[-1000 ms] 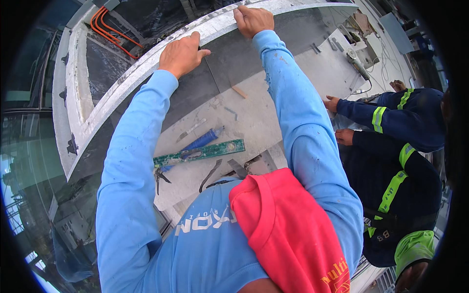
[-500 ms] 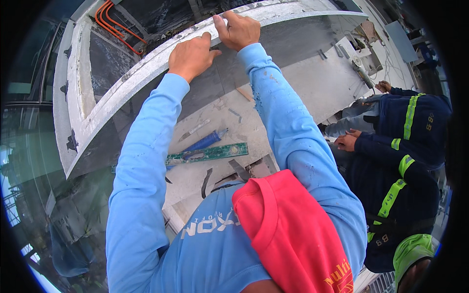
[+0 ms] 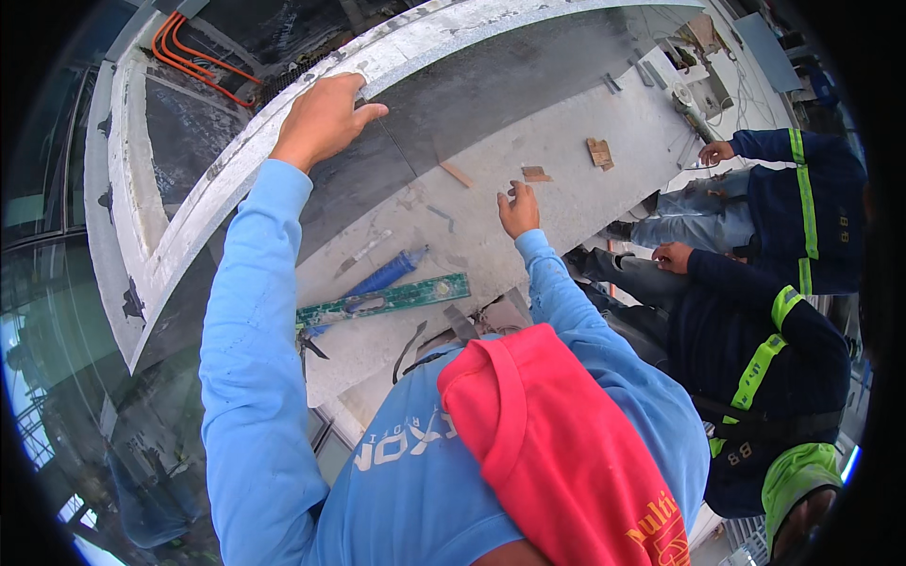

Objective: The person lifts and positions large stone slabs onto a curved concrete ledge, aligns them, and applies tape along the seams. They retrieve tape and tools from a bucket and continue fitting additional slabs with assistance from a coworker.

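Left hand (image 3: 321, 121): upper left, grip clasping pale-edged slab (image 3: 500, 80)
Right hand (image 3: 518, 211): centre, grip loosely half-spread
Caulking gun (image 3: 383, 274): left of centre, blue barrel, contents hidden

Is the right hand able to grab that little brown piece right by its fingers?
Probably yes: the right hand looks empty, and the little brown piece lies just beyond its fingers, with nothing visible in between.
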